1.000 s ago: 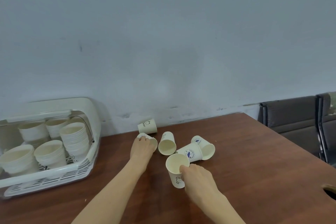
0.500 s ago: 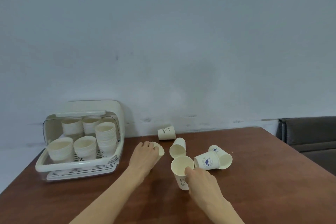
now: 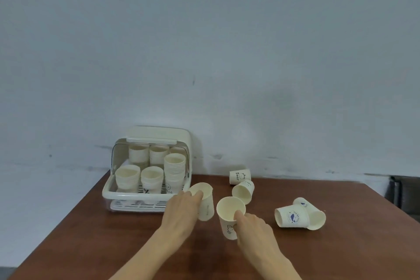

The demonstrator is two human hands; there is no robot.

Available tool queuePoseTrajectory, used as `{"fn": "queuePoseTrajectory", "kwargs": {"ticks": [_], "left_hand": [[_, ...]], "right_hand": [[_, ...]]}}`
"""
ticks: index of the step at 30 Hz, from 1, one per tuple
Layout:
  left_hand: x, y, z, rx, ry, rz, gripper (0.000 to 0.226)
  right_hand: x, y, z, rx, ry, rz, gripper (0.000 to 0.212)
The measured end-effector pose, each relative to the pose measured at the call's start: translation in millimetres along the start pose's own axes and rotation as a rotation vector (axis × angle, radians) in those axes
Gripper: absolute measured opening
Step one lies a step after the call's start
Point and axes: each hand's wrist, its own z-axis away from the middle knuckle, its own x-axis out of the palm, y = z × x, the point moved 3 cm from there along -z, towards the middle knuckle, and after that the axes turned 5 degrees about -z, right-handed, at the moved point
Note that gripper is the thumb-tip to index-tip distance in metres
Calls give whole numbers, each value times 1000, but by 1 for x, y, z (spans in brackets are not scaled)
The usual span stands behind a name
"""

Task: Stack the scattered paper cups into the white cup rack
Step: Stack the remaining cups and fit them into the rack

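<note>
**Both hands on cups, four cups loose on table**

Head view. The left hand (image 3: 181, 211) grips an upright paper cup (image 3: 204, 202), fingers curled round its side with a fingertip at the rim; this cup stands just in front of the rack's right corner. The right hand (image 3: 254, 229) pinches a second upright cup (image 3: 229, 216), thumb inside the rim and fingers round the outer wall; a small printed figure shows low on its side. The two held cups are near each other, not touching.

The white cup rack (image 3: 109, 191) sits at the table's far left, against the wall, lid raised. Inside it are several stacks of cups; the tallest stack (image 3: 174, 170) is at front right.

Loose cups, all on their sides on the brown table (image 3: 341, 252): one marked "Bear" (image 3: 239, 176) by the wall; one (image 3: 243, 192) just in front of it, mouth toward the camera; a blue-logo cup (image 3: 292, 216) to the right, touching another (image 3: 314, 215) that lies behind it.

A dark chair (image 3: 406, 191) stands past the table's right edge
</note>
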Motion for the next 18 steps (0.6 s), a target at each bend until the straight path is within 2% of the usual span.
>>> {"fn": "queuePoseTrajectory", "kwargs": {"ticks": [6, 11, 18], "left_hand": [[-17, -33, 21, -44, 97, 88, 12], [-22, -67, 39, -153, 190, 293, 17], [-21, -106, 60, -277, 210, 335, 13]], "right_hand": [[-5, -33, -9, -87, 52, -52, 12], [-7, -64, -25, -160, 132, -105, 16], [-8, -113, -53, -227, 204, -172, 22]]}}
